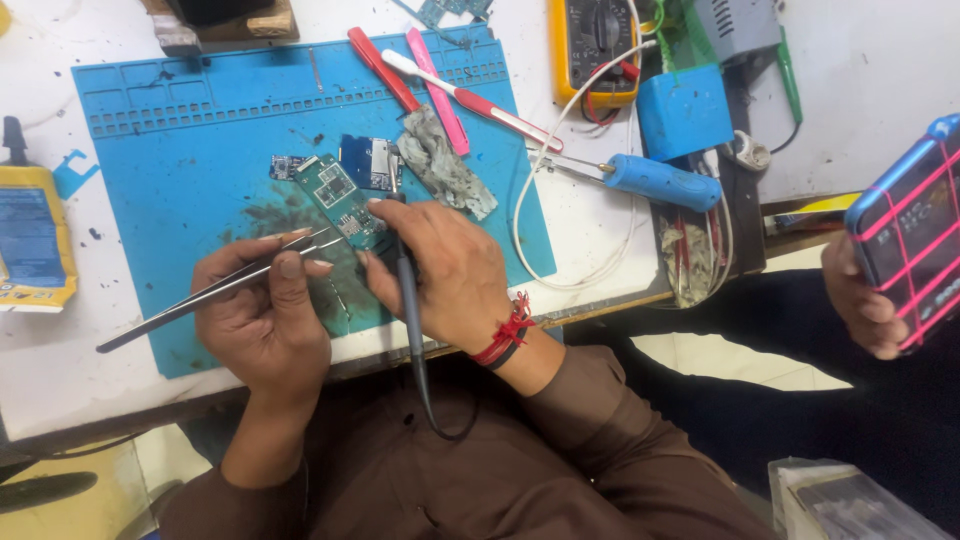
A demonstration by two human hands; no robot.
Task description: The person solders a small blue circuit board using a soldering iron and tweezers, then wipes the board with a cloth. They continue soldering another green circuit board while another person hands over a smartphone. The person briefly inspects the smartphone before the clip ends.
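Observation:
My left hand [262, 305] grips metal tweezers [170, 310], their tips touching a small green circuit board [335, 190] on the blue work mat [200, 130]. My right hand [445, 270] holds a thin dark soldering iron [405, 275] like a pen, tip down at the same board, its cable running toward my lap. A second small blue board [368, 160] lies just behind the green one. A red thread band circles my right wrist.
A grey dirty rag [445, 165], red and pink tools [440, 90], a yellow multimeter [595, 45], a blue-handled iron [660, 180] and a blue box [685, 110] lie behind. A yellow bottle [30, 235] stands left. Another person's hand holds a phone [905, 240] at right.

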